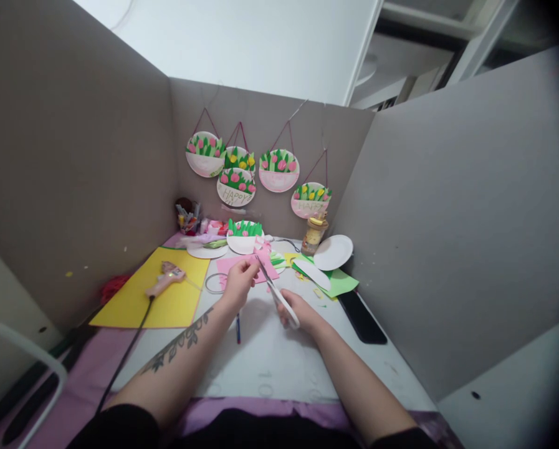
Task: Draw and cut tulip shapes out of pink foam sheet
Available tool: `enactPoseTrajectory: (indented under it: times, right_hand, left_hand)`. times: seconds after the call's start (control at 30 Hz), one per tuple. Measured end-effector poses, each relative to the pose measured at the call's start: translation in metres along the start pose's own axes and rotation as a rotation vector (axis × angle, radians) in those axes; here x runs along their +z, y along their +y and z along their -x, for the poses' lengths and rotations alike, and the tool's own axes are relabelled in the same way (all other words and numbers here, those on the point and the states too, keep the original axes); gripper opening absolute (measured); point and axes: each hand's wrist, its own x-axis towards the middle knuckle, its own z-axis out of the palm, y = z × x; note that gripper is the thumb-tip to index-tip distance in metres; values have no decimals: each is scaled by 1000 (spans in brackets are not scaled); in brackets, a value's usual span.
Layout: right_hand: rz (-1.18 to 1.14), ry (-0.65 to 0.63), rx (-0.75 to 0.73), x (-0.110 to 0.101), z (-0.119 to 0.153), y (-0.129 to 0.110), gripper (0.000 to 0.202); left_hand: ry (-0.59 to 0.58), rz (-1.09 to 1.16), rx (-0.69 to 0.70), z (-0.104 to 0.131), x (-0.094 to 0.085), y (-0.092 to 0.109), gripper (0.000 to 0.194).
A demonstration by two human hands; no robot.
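Angling away from the right hand (294, 310), scissors (275, 290) near the left (244, 279).

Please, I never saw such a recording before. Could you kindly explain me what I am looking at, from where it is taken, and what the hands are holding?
There is no machine here: a person works with two bare hands. The only picture comes from a camera on their head, looking forward and down.

The right hand holds scissors with white handles. The left hand is close to the blades, its fingers pinched; whether they grip something small, I cannot tell.

On the white tabletop lie a large yellow sheet with a pale pink glue gun on it, pink paper, and a black phone. Behind, decorated paper plates hang on a grey panel.
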Motion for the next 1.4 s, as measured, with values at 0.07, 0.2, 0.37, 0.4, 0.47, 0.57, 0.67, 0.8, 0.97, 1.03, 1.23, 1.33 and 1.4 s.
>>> enactPoseTrajectory:
  times: [0.07,0.2,0.37,0.4,0.47,0.57,0.67,0.8,0.97,1.03,1.23,1.33,1.4]
  right_hand:
    - [12,8,0,0,1,-2,15]
    - [19,10,17,-1,2,-3,15]
    - [18,5,10,-3,1,0,15]
    - [19,8,8,-3,1,1,15]
    - [17,9,6,-3,1,1,15]
    - [9,12,15,-2,1,0,15]
    - [11,17,9,-2,1,-3,15]
    - [2,18,0,-1,2,-5,15]
    - [-24,12,-5,-2,2,-3,15]
    - [-16,10,-5,-2,2,-3,15]
    - [15,7,-21,-4,3,-3,14]
    - [23,5,-20,-4,3,-4,14]
    - [26,3,-30,-4,4,-5,14]
  left_hand:
    - [1,-3,3,0,0,0,26]
    - [-3,9,11,-1,0,-1,29]
    - [1,8,23,-1,-1,-2,32]
    - [-1,8,26,-1,-1,-2,32]
    - [-3,8,25,-1,-1,-2,32]
    - [1,11,16,-1,-1,-2,31]
    - [6,-7,14,-1,-1,-2,32]
    - [-15,-58,26,1,0,1,32]
    - [-21,-83,27,3,0,4,31]
    - [-21,-88,29,3,0,4,30]
    - [-28,-94,45,2,-1,4,29]
    - [-40,-100,47,3,-2,5,29]
    - [-45,-116,56,3,-2,5,29]
